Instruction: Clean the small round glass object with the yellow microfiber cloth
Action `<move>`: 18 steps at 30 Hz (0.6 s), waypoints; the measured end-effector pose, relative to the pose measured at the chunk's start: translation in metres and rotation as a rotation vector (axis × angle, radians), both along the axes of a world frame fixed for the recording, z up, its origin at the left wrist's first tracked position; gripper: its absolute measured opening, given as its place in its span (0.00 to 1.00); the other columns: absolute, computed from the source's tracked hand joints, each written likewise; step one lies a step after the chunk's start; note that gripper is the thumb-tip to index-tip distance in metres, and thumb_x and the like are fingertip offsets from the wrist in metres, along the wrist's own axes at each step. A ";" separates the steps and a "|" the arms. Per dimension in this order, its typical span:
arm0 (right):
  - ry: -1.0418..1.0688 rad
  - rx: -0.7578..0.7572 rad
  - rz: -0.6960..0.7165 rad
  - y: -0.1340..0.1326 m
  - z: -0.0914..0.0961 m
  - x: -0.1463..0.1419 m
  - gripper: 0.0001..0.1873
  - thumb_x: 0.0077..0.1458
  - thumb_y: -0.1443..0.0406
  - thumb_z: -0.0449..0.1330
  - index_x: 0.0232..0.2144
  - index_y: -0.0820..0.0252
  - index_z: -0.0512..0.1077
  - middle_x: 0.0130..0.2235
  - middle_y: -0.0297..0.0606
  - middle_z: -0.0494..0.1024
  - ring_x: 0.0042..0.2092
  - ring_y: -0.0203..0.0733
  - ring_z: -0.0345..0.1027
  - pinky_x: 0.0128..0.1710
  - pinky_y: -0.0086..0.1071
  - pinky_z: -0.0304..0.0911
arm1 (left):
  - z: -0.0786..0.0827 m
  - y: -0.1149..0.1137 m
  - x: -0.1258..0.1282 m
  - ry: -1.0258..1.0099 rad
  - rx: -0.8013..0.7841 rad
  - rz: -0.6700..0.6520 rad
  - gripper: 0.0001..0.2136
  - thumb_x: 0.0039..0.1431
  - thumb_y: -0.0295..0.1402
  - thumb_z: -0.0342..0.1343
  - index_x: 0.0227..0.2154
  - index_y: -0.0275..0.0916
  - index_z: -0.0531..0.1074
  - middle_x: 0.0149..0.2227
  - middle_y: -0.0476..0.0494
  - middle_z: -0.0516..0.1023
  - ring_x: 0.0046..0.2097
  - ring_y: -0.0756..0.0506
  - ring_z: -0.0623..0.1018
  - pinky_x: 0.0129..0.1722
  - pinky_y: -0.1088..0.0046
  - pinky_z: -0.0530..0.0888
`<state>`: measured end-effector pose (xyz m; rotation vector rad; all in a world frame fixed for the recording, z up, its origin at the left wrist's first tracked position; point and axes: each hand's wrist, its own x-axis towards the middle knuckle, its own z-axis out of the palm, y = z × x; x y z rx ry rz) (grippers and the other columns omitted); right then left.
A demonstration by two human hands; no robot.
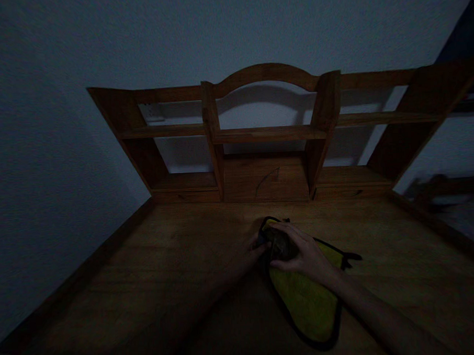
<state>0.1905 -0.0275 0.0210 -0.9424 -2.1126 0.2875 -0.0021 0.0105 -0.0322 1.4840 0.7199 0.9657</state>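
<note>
Two hands meet at one spot on the wooden desk [147, 275], a little ahead of the person and just right of the desk's middle. Between them sits a dark rounded lump [280, 246], resting on the far end of a yellow cleaning cloth [305, 300] with a dark border. In this dim light the lump may be a bunched fold of the cloth itself or a separate small thing; I cannot say which.

The right hand [307, 255] is the one on top of it. It comes in from the right, fingers curled over the lump and thumb tucked on the near side, a closed, cupping hold. The left hand [253, 250] comes in from the left and touches only the lump's left flank with its fingertips. How far that hand is closed is lost in shadow.

The cloth lies flat, its long axis running from the hands back toward the person and slanting slightly right, so most of it trails under the right wrist. One corner pokes out to the right.

Beyond the hands stands the desk's shelf hutch [266, 134] against a pale wall — well apart from them.
</note>
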 end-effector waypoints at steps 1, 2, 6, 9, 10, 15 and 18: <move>-0.001 0.010 0.001 0.001 -0.001 0.000 0.40 0.45 0.54 0.68 0.57 0.55 0.57 0.55 0.43 0.67 0.57 0.48 0.60 0.57 0.41 0.58 | -0.001 0.001 0.000 -0.026 -0.004 -0.002 0.20 0.56 0.36 0.57 0.51 0.38 0.68 0.52 0.42 0.72 0.54 0.38 0.70 0.56 0.60 0.65; -0.003 0.018 0.002 0.001 -0.001 0.000 0.40 0.45 0.54 0.68 0.57 0.55 0.57 0.55 0.43 0.67 0.57 0.48 0.60 0.57 0.41 0.58 | -0.002 0.001 0.000 -0.052 -0.011 -0.006 0.20 0.55 0.35 0.58 0.51 0.38 0.68 0.52 0.43 0.72 0.54 0.38 0.70 0.56 0.60 0.65; -0.018 0.015 0.011 0.001 -0.002 0.001 0.40 0.46 0.54 0.67 0.57 0.55 0.57 0.55 0.43 0.67 0.57 0.48 0.61 0.57 0.41 0.57 | 0.000 0.000 0.000 -0.090 -0.034 -0.016 0.22 0.53 0.33 0.59 0.51 0.38 0.69 0.51 0.42 0.73 0.53 0.38 0.71 0.56 0.59 0.65; -0.021 0.007 0.013 0.000 -0.001 0.001 0.40 0.46 0.54 0.67 0.57 0.55 0.57 0.55 0.42 0.67 0.57 0.48 0.60 0.58 0.40 0.57 | 0.001 -0.002 0.000 -0.126 -0.031 -0.035 0.22 0.52 0.32 0.58 0.52 0.39 0.68 0.53 0.42 0.72 0.54 0.38 0.70 0.56 0.60 0.65; -0.019 0.011 0.011 0.000 0.000 0.001 0.40 0.46 0.54 0.67 0.57 0.55 0.57 0.55 0.42 0.67 0.57 0.48 0.60 0.58 0.40 0.57 | 0.001 -0.002 0.000 -0.139 -0.036 -0.044 0.23 0.52 0.32 0.58 0.53 0.40 0.68 0.53 0.42 0.71 0.54 0.38 0.70 0.56 0.60 0.65; -0.016 0.048 0.006 0.001 -0.001 0.001 0.40 0.44 0.54 0.68 0.57 0.56 0.58 0.55 0.42 0.67 0.56 0.47 0.61 0.57 0.39 0.58 | 0.000 -0.003 -0.001 -0.152 -0.053 -0.068 0.23 0.52 0.30 0.58 0.53 0.39 0.67 0.52 0.43 0.72 0.54 0.39 0.70 0.56 0.59 0.65; -0.014 0.050 0.010 0.001 0.000 0.000 0.40 0.44 0.54 0.68 0.57 0.56 0.57 0.55 0.42 0.67 0.56 0.47 0.61 0.57 0.39 0.58 | -0.002 -0.002 -0.001 -0.146 -0.041 -0.048 0.23 0.51 0.30 0.59 0.52 0.37 0.68 0.52 0.41 0.72 0.53 0.38 0.70 0.55 0.60 0.65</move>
